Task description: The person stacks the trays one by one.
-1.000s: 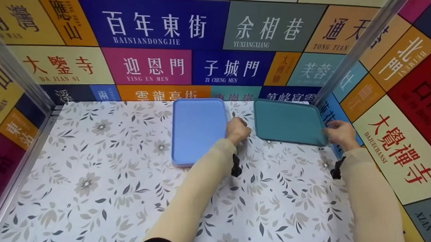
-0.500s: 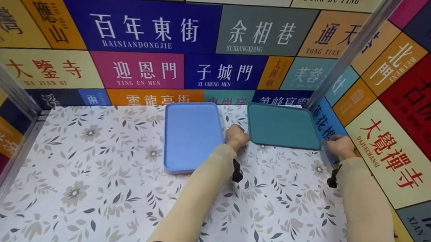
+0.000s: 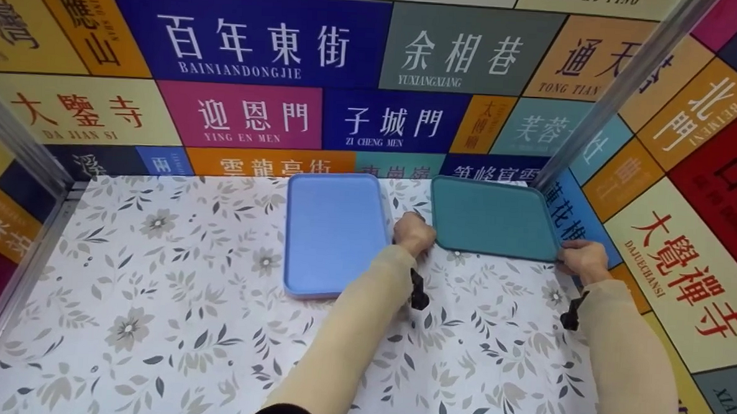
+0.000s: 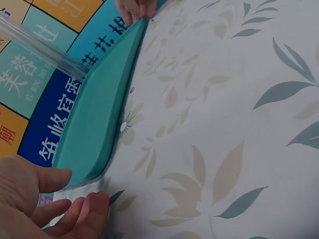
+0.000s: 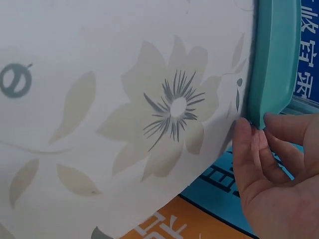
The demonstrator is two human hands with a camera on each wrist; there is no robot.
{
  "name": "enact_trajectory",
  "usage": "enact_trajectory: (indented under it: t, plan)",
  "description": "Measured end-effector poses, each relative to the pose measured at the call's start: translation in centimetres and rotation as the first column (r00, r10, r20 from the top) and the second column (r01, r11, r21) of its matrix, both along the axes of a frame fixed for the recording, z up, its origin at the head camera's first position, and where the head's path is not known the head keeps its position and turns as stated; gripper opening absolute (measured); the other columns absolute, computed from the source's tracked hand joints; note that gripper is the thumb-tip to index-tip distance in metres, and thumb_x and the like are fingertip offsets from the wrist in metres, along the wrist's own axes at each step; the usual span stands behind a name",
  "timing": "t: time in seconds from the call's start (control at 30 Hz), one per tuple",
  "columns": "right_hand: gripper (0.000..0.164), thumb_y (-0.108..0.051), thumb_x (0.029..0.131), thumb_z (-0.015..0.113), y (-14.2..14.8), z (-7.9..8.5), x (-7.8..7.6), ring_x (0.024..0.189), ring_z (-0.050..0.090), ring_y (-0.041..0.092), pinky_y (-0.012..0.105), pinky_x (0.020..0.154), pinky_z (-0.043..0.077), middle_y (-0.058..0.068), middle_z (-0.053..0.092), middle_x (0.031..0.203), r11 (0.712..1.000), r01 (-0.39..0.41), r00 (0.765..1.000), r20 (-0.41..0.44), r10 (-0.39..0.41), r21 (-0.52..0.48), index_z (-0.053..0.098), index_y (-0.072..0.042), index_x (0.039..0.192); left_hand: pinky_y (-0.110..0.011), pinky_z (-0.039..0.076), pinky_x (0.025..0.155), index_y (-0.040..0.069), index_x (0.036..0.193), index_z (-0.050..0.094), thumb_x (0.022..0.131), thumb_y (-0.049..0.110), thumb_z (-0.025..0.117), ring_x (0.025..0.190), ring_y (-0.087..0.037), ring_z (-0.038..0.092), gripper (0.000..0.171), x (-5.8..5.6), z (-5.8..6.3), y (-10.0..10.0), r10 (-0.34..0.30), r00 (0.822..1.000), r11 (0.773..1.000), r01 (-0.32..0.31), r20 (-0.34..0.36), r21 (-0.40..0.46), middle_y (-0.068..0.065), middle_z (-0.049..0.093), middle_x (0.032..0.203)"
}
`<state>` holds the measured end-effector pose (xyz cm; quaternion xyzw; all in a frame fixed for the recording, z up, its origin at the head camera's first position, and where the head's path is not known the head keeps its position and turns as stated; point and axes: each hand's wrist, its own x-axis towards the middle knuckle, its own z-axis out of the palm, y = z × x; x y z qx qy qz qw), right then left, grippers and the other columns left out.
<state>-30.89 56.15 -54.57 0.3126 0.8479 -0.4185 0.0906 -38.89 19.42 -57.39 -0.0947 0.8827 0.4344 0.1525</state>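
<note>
A dark green rectangular tray [image 3: 495, 219] lies at the back right of the table, long side across. At its right front corner, my right hand [image 3: 584, 260] pinches the edge, thumb against the rim and fingers below, as the right wrist view shows. My left hand [image 4: 50, 199] is beside the tray's left end, thumb and bent fingers spread apart with nothing between them. In the head view that hand sits in the gap between the green tray and a light blue tray [image 3: 336, 233], which lies lengthwise to the left.
A white cloth with a leaf and flower print [image 3: 170, 323] covers the table. Colourful lettered panels [image 3: 245, 46] rise behind and along both sides, joined by metal corner posts [image 3: 609, 99]. The right panel [image 3: 684, 252] stands close to my right hand.
My right hand has come in from just off the green tray's corner to hold it. My left hand has edged closer to the tray's left end. The head view has shifted slightly.
</note>
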Motion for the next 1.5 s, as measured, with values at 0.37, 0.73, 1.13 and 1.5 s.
enact_trajectory:
  t: [0.37,0.73,1.13,1.5]
  plan:
    - [0.060,-0.013,0.107,0.064,-0.5,0.6,0.4,0.083,0.071,-0.003,0.021,0.086,0.068,0.026,0.045,0.174,0.999,0.014,1.000,-0.027,-0.016,-0.047,0.053,0.002,0.164,-0.036,0.060,0.082,0.011,0.111,0.081,0.103,0.016,0.070,0.093,-0.020,0.068,0.014,2.0,3.0,0.6,-0.023,0.999,1.000,0.023,-0.033,-0.003,-0.009,0.082,0.114]
    - [0.060,-0.010,0.108,0.060,0.0,1.1,1.1,0.080,0.074,-0.005,0.025,0.089,0.069,0.026,0.042,0.173,0.993,0.013,0.999,-0.048,-0.019,-0.116,0.049,0.004,0.166,-0.034,0.052,0.072,0.009,0.126,0.073,0.106,0.018,0.069,0.088,-0.020,0.064,0.022,3.9,4.4,0.5,-0.078,0.997,0.997,0.079,0.020,-0.007,-0.010,0.079,0.118]
    - [0.060,-0.013,0.107,0.063,0.1,0.9,1.2,0.094,0.075,0.005,0.026,0.090,0.069,0.035,0.041,0.174,0.996,-0.092,0.996,-0.002,0.092,-0.011,0.052,0.007,0.163,-0.037,0.061,0.086,0.010,0.126,0.073,0.100,0.019,0.069,0.101,-0.024,0.069,0.028,4.2,2.6,0.0,-0.115,0.993,0.993,0.115,-0.005,-0.006,-0.009,0.078,0.122]
    - [0.066,-0.017,0.107,0.058,-2.1,0.5,1.7,0.147,0.052,0.040,0.027,0.093,0.065,0.034,0.042,0.172,0.990,-0.132,0.991,0.017,0.132,0.041,0.045,0.003,0.168,-0.039,0.064,0.097,0.010,0.123,0.073,0.102,0.022,0.072,0.109,-0.025,0.074,0.024,3.8,2.5,-1.0,-0.095,0.995,0.994,0.096,0.031,-0.045,-0.009,0.079,0.123]
